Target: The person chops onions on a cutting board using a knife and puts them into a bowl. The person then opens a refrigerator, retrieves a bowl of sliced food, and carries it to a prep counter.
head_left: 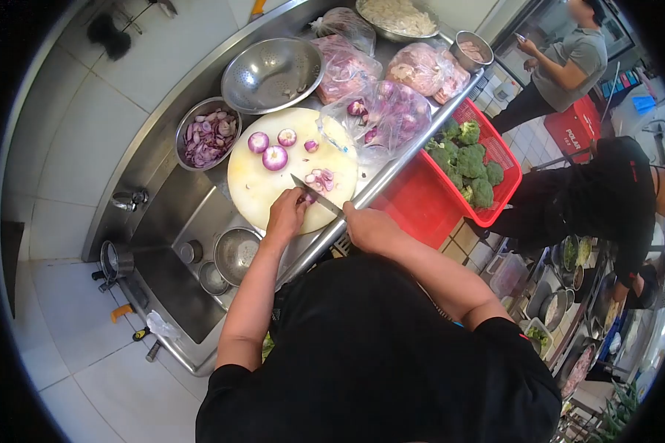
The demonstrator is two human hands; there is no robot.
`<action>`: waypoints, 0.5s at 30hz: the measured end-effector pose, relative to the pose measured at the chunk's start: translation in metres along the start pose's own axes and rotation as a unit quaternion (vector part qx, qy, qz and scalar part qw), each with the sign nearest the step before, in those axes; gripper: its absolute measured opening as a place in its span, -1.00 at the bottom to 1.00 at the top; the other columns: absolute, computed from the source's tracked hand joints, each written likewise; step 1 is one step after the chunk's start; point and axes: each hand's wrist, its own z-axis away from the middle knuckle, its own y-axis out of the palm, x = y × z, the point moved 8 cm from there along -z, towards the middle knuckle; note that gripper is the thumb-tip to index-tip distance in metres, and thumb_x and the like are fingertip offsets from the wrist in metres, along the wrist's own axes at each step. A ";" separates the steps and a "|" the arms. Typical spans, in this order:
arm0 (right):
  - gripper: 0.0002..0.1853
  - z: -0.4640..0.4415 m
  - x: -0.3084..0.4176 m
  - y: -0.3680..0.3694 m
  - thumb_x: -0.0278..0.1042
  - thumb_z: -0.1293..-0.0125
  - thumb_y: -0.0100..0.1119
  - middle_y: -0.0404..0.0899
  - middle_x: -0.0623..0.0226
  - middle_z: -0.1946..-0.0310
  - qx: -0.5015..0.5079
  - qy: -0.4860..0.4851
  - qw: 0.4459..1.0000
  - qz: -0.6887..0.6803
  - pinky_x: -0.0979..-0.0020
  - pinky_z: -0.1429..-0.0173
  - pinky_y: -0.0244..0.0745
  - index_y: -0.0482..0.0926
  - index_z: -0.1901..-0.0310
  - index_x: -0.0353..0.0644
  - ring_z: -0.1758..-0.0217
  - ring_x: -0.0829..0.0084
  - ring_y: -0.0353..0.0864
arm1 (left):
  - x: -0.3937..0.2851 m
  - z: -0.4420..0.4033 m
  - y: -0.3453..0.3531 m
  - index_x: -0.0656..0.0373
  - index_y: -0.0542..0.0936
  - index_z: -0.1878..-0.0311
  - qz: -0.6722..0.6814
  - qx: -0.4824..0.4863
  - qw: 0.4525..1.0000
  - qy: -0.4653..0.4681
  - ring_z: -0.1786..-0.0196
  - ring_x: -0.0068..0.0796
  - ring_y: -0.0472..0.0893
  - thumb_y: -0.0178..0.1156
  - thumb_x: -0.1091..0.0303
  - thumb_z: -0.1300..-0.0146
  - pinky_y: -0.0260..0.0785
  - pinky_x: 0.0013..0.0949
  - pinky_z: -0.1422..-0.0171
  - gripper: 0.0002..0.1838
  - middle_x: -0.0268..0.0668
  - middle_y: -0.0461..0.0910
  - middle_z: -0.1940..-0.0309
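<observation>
Steel counter [383,176], round cutting board [272,186], colander [273,74], bowl [179,137] of sliced onions [209,139], bagged meat [345,70]

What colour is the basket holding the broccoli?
The basket is red, clearest in the head view.

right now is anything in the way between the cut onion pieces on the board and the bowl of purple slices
Yes: the largest whole onion sits on the straight line from the cut pieces to the bowl, and the tip of the knife lies close beside it.

Head-worn camera, facing forward-down over cutting board [262,192].
</observation>
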 end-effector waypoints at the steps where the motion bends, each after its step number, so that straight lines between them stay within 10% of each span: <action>1: -0.71 0.001 0.003 -0.002 -0.44 -0.36 -0.12 0.69 -0.17 0.24 0.005 0.003 1.000 0.006 -0.10 0.04 0.56 0.37 -0.07 -0.34 0.11 -0.11 0.71 | 0.002 0.001 0.000 0.27 0.60 0.04 -0.001 -0.002 1.000 -0.005 0.11 -0.05 0.68 0.32 0.48 -0.23 0.52 -0.15 -0.01 -0.76 -0.02 0.64 0.17; 15: -0.76 0.006 0.008 -0.002 -0.42 -0.40 -0.14 0.67 -0.19 0.27 -0.005 0.006 1.000 0.004 -0.11 0.06 0.56 0.34 -0.02 -0.35 0.12 -0.14 0.71 | 0.003 0.005 0.004 0.24 0.61 0.05 0.007 -0.035 0.999 0.022 0.10 -0.02 0.67 0.27 0.50 -0.27 0.52 -0.14 0.00 -0.81 -0.05 0.65 0.15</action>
